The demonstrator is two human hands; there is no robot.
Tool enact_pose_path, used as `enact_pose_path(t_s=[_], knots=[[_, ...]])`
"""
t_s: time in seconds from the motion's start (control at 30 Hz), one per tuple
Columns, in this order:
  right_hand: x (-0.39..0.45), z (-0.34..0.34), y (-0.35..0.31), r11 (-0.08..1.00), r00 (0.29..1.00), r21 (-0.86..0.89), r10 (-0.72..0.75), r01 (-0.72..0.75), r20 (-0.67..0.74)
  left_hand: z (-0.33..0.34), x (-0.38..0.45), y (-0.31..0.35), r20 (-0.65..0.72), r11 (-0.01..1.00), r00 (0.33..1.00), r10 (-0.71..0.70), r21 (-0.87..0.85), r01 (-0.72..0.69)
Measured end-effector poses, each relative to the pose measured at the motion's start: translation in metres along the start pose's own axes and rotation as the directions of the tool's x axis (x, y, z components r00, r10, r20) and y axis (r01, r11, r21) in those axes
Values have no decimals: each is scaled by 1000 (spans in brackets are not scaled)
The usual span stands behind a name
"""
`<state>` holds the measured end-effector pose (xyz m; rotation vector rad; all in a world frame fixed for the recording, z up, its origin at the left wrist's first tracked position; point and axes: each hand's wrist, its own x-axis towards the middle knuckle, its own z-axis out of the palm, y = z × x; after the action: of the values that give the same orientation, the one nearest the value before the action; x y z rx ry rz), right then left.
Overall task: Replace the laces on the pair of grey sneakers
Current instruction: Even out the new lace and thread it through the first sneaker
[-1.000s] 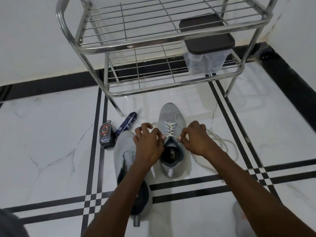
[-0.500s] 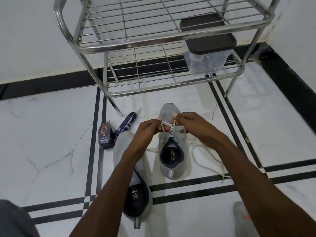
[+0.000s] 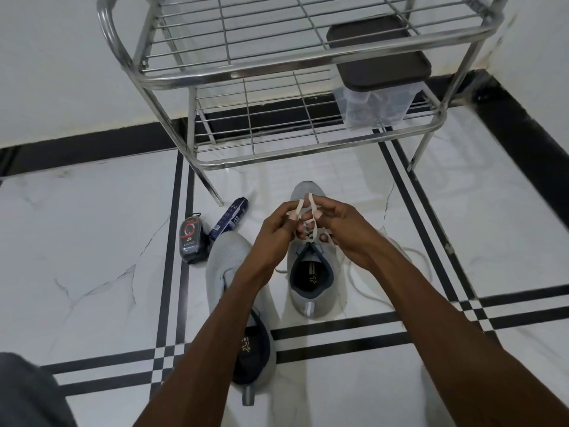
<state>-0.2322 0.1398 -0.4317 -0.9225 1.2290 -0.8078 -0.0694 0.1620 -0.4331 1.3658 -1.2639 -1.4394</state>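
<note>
Head view: 2 grey knit sneakers are lying on the glossy white marble floor (image 3: 92, 241), which is crossed by black inlaid stripes. The right sneaker (image 3: 311, 282) is sitting in front of the chrome wire rack (image 3: 277, 72), toe pointing toward it, its dark padded collar open. The left hand (image 3: 277, 232) and right hand (image 3: 341, 232) are hovering just above that sneaker's tongue, each one curled and pinching a loop of the flat off-white lace (image 3: 304, 204) between thumb and fingertips; the 2 loops are standing up side by side. The loose tail of the lace is curling over the floor right of this sneaker. The left sneaker (image 3: 224, 263) is lying beside it (partly hidden under the left forearm). Left of the rack's front leg, a rounded black polish sponge (image 3: 191, 238) and a slim dark-blue tube (image 3: 232, 215) are resting. A clear ribbed plastic box with a dark lid (image 3: 375, 66) is standing on the rack's lower shelf.
</note>
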Motion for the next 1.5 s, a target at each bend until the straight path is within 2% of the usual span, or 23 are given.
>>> enact_pose_path(t_s=[0.07,0.2,0.37,0.47,0.63,0.73,0.8,0.87,0.97,1.03,1.1,1.17,1.23,1.27,1.33,1.4,1.5], knots=[[2,1,2,999,999,-48,-7,6,-31,-3,-1,0,26,998,1000,16,54,-18],[3,-1,2,996,982,-79,24,-39,-189,-8,0,0,69,987,995,69,144,-78],[0,1,1,999,975,-35,10,-18,-222,-5,-1,2,81,969,986,143,191,-156],[-2,-1,3,997,989,-83,-19,7,-147,-2,3,-2,35,979,993,112,167,-117],[-11,-7,-1,988,993,-155,-5,24,120,4,6,-7,-79,982,996,50,184,-35],[-12,-5,-3,990,997,-137,-16,27,79,5,9,-9,-58,970,996,72,238,-57],[-9,0,1,996,998,-79,-32,28,-45,6,9,-9,-35,966,996,83,247,-71],[-5,5,5,999,991,49,14,-8,-136,6,8,-8,-27,971,997,71,230,-63],[-1,6,9,960,986,273,104,-64,-133,2,6,-11,-43,993,999,-8,120,13],[-2,3,8,947,992,311,104,-78,-68,-1,7,-16,-64,997,996,-67,27,69],[-5,-4,5,985,999,167,49,-50,9,-4,11,-20,-92,992,989,-119,-50,115],[-7,-13,1,978,997,-199,-41,54,71,-4,15,-22,-109,986,982,-157,-70,150],[-5,-19,-3,830,988,-538,-107,149,108,-3,16,-23,-109,984,979,-173,-59,167],[-3,-20,-5,742,985,-647,-129,173,116,-3,16,-23,-107,985,980,-169,-50,165],[0,-17,-9,589,978,-782,-159,205,136,-3,15,-24,-100,988,983,-155,-22,153],[0,-9,-11,487,966,-842,-218,232,140,-2,14,-22,-105,991,985,-136,0,137],[-2,-2,-9,528,945,-825,-325,203,25,-1,14,-18,-146,989,978,-149,-33,146]])
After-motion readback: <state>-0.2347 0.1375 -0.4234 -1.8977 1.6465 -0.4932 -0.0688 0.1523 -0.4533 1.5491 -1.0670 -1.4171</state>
